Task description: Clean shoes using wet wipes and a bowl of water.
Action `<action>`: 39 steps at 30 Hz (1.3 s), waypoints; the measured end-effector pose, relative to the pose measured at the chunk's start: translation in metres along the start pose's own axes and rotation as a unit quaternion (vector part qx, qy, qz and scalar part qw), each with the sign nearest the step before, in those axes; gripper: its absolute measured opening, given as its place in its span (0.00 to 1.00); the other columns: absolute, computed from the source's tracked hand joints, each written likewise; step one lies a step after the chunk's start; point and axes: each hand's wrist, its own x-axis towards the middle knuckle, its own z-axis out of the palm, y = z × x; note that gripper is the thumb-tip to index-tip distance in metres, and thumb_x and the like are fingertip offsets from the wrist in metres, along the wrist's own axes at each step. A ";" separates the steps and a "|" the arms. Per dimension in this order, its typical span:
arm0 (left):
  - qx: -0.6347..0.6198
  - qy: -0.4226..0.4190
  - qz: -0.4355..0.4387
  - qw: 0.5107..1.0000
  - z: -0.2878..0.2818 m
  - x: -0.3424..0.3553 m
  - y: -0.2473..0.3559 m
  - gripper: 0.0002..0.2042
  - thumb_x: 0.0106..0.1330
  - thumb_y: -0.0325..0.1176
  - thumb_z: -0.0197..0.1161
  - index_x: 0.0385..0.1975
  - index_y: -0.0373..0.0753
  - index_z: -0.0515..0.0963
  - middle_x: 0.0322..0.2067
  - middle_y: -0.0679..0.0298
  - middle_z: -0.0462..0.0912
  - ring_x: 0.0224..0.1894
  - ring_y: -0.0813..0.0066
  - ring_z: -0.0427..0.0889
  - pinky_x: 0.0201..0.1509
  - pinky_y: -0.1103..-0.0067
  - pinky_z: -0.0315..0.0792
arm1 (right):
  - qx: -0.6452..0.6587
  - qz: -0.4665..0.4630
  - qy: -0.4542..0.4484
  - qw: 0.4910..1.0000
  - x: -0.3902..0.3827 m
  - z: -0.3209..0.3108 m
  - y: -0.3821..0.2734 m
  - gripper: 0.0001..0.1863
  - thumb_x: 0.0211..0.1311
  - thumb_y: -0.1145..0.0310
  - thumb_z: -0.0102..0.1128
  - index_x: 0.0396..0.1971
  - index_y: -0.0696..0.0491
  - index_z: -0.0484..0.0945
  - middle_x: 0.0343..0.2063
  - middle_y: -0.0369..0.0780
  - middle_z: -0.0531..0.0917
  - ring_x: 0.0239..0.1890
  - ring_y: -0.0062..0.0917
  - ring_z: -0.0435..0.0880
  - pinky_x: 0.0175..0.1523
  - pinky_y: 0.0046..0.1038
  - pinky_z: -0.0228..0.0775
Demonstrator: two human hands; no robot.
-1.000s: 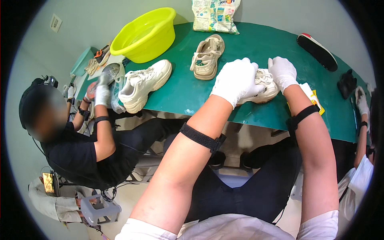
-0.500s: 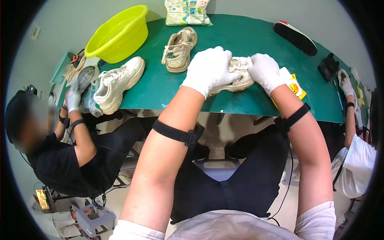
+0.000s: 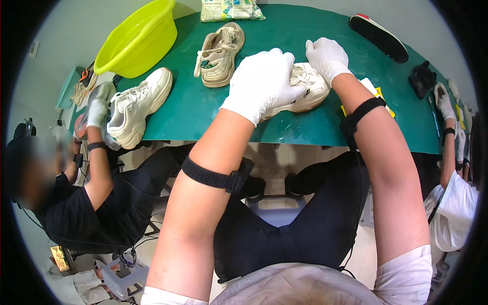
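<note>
My left hand (image 3: 264,84), in a white glove, is closed round a white sneaker (image 3: 311,90) lying on the green table (image 3: 277,33). The hand covers the heel and much of the upper; the laces and toe show on its right. Just beyond the toe, my gloved right hand (image 3: 327,58) hangs with curled fingers, apart from the sneaker. What those fingers hold, if anything, is hidden. A worn beige sneaker (image 3: 219,56) stands beyond my left hand, and another white sneaker (image 3: 140,107) sits to the left at the table's edge.
A yellow-green basin (image 3: 137,43) stands at the back left, near a printed plastic bag (image 3: 232,10). A yellow packet (image 3: 378,96) lies partly behind my right forearm. A dark-soled shoe (image 3: 378,38) and a black item (image 3: 422,80) are at right. People work on both sides.
My right hand has lifted off the sneaker's toe and moved away across the table. My left hand keeps its hold. The whole view has shifted slightly.
</note>
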 end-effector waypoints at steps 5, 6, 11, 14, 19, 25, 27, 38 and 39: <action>0.002 -0.004 -0.007 1.000 0.001 0.000 0.000 0.28 0.58 0.61 0.69 0.44 0.41 0.84 0.43 0.55 0.85 0.49 0.57 0.87 0.54 0.64 0.81 | -0.002 0.026 -0.001 1.000 0.003 0.002 0.000 0.27 0.77 0.50 0.45 0.47 0.53 0.90 0.47 0.50 0.90 0.53 0.46 0.88 0.60 0.43 0.80; -0.002 -0.010 -0.019 1.000 0.000 -0.001 -0.001 0.28 0.58 0.61 0.69 0.45 0.41 0.84 0.43 0.55 0.85 0.49 0.57 0.87 0.54 0.64 0.81 | -0.009 0.015 -0.003 1.000 0.000 0.001 -0.002 0.27 0.78 0.50 0.45 0.47 0.54 0.90 0.47 0.50 0.90 0.53 0.47 0.89 0.60 0.44 0.80; -0.012 -0.007 -0.039 0.999 0.000 -0.006 -0.004 0.28 0.57 0.62 0.70 0.46 0.43 0.84 0.43 0.55 0.85 0.49 0.56 0.87 0.54 0.64 0.81 | -0.038 -0.068 0.002 0.997 -0.031 -0.007 0.003 0.28 0.78 0.49 0.46 0.42 0.54 0.90 0.44 0.51 0.90 0.50 0.48 0.89 0.58 0.46 0.80; -0.013 -0.011 -0.036 0.999 -0.001 -0.004 0.001 0.28 0.57 0.62 0.70 0.46 0.43 0.84 0.43 0.54 0.85 0.49 0.55 0.87 0.54 0.63 0.81 | -0.036 -0.112 0.007 0.993 -0.044 0.001 0.024 0.28 0.77 0.48 0.47 0.37 0.53 0.91 0.39 0.52 0.90 0.45 0.49 0.90 0.55 0.47 0.81; -0.012 0.008 -0.018 1.000 0.001 -0.005 -0.003 0.28 0.58 0.61 0.70 0.45 0.42 0.84 0.42 0.54 0.85 0.48 0.55 0.87 0.52 0.63 0.81 | -0.049 -0.114 -0.008 0.992 -0.046 -0.009 0.021 0.29 0.77 0.46 0.47 0.35 0.53 0.91 0.37 0.52 0.90 0.44 0.49 0.89 0.53 0.46 0.81; 0.005 0.000 -0.012 1.000 0.004 -0.003 -0.003 0.26 0.59 0.60 0.70 0.44 0.42 0.84 0.41 0.55 0.85 0.47 0.57 0.87 0.51 0.63 0.82 | -0.076 -0.093 -0.025 0.992 -0.033 -0.014 0.004 0.32 0.79 0.44 0.44 0.35 0.53 0.91 0.37 0.51 0.90 0.45 0.48 0.90 0.54 0.44 0.81; 0.006 -0.007 -0.016 1.000 0.004 -0.004 -0.003 0.26 0.59 0.60 0.70 0.44 0.42 0.84 0.40 0.55 0.85 0.47 0.57 0.87 0.51 0.64 0.82 | -0.086 -0.099 -0.024 0.991 -0.027 -0.011 0.003 0.33 0.79 0.43 0.43 0.35 0.53 0.91 0.37 0.51 0.90 0.45 0.48 0.90 0.55 0.44 0.81; -0.004 0.020 -0.009 1.000 0.008 -0.002 -0.001 0.27 0.58 0.58 0.70 0.46 0.41 0.84 0.43 0.55 0.85 0.49 0.56 0.87 0.54 0.65 0.81 | -0.024 -0.018 -0.024 0.999 0.013 0.009 0.009 0.30 0.78 0.45 0.45 0.46 0.55 0.90 0.49 0.53 0.89 0.55 0.49 0.87 0.62 0.45 0.77; -0.004 0.026 -0.009 1.000 0.007 -0.002 -0.002 0.27 0.58 0.58 0.70 0.46 0.41 0.84 0.43 0.55 0.85 0.49 0.56 0.87 0.54 0.65 0.81 | -0.006 -0.007 -0.005 1.000 0.011 0.010 0.005 0.31 0.77 0.45 0.46 0.45 0.58 0.89 0.48 0.55 0.88 0.55 0.51 0.86 0.62 0.46 0.77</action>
